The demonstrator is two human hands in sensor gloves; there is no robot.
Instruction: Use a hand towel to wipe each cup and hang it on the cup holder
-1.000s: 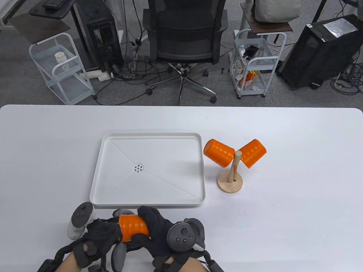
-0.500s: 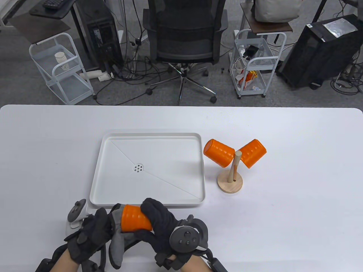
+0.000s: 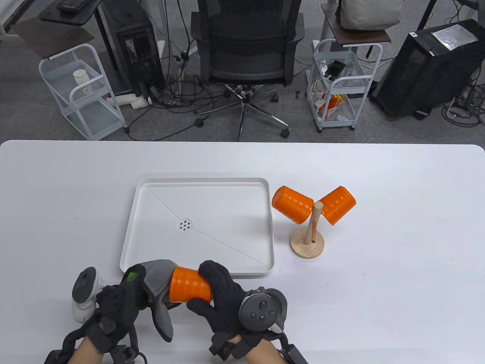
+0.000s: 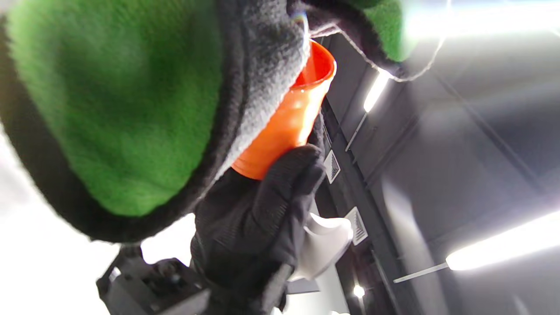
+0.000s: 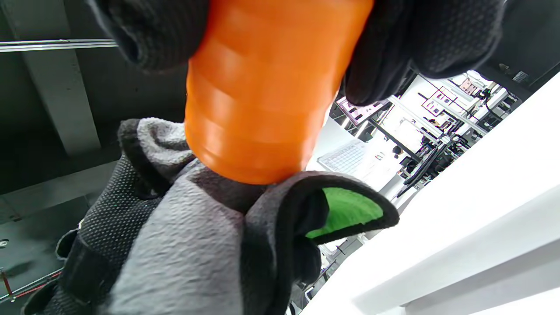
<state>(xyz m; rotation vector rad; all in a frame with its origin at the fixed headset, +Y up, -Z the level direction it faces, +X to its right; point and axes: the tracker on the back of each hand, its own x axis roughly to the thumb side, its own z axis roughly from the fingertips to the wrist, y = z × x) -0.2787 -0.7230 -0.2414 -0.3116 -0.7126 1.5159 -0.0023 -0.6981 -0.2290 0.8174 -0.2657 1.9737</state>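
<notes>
- Cups number three, all orange and ribbed; the nearest cup [image 3: 189, 289] is held on its side above the table's near edge, between the two hands.
- Right hand [image 3: 223, 299] has fingers over the top of that cup and thumb beneath, curled round its closed end; the right wrist view shows the same clasp from below.
- One hand towel [image 3: 159, 288], grey with a green inner face and dark edging, covers the cup's open end and hangs down toward the table [image 3: 379, 284].
- Left hand [image 3: 117, 307] grips the towel, its fingers bunched in the cloth against the cup's mouth; in the left wrist view the towel folds over the rim and into the opening.
- One white tray [image 3: 130, 231] lies just beyond the hands, with a small drain at its centre.
- One wooden cup holder [image 3: 307, 244] stands just right of the tray on a round base.
- Two hung cups sit mouth-down on its angled pegs: the left hung cup [image 3: 291, 204] pointing up-left, its end over the tray's right rim, and the right hung cup [image 3: 337, 204] pointing up-right.
- Beyond the table stand one office chair [image 3: 246, 49] and two white trolleys, the left trolley [image 3: 81, 91] and the right trolley [image 3: 341, 87].
</notes>
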